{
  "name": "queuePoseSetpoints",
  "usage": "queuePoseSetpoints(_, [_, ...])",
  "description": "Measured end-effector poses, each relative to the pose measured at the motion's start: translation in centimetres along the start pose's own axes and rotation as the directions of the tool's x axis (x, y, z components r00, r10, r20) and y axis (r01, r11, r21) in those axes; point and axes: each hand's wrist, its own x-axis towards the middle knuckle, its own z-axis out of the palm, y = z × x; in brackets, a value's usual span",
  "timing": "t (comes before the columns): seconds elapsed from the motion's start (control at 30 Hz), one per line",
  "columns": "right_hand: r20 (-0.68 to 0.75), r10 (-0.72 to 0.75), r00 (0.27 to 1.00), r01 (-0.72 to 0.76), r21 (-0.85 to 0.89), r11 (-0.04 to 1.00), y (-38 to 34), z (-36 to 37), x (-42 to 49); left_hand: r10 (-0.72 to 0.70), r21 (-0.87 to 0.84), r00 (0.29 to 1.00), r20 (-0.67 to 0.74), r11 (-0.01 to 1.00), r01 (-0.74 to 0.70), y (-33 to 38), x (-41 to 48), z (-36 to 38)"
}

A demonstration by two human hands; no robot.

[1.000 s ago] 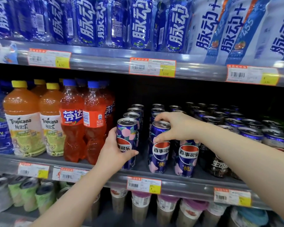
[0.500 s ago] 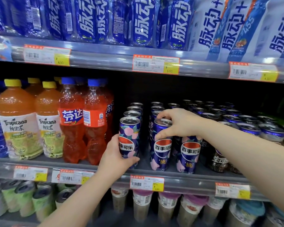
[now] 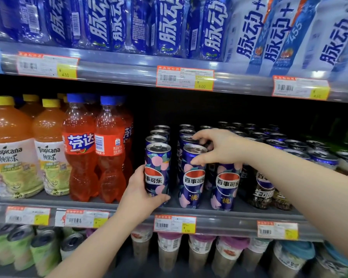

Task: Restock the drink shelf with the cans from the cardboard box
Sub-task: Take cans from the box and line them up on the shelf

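Slim dark-blue Pepsi peach cans stand in rows on the middle shelf. My left hand wraps the lower part of the front can of the left row, which stands upright on the shelf. My right hand reaches in from the right and pinches the rim of the front can of the middle row, thumb on its front, fingers over its top. A third front can stands just right of it, partly behind my right wrist. No cardboard box is in view.
Orange Fanta bottles and Tropicana bottles stand left of the cans. Dark cans fill the shelf to the right. Blue and white bottles line the upper shelf. Cups and green cans sit on the shelf below.
My right hand's fingers have spread and lifted a little on the middle can's top. My left hand keeps its grip on the left can. The view has shifted slightly.
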Motion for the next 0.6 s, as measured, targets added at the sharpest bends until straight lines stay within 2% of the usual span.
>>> queuePoseSetpoints(0.1, [-0.053,0.032,0.998,-0.032,-0.001,0.999,1.4,-1.7,-0.9,-0.016,0.039,1.0,0.01,0.999,0.015,-0.5,-0.1,0.0])
queuePoseSetpoints(0.23, [0.045,0.106,0.993,-0.098,-0.149,0.984,3.0,-2.3,-2.0,-0.016,0.059,1.0,0.016,0.998,0.015,-0.5,-0.2,0.2])
queuePoseSetpoints(0.6, [0.001,0.081,0.997,-0.079,-0.221,0.972,3.6,-1.4,-2.2,-0.028,0.069,1.0,0.001,0.997,0.028,-0.7,-0.3,0.4])
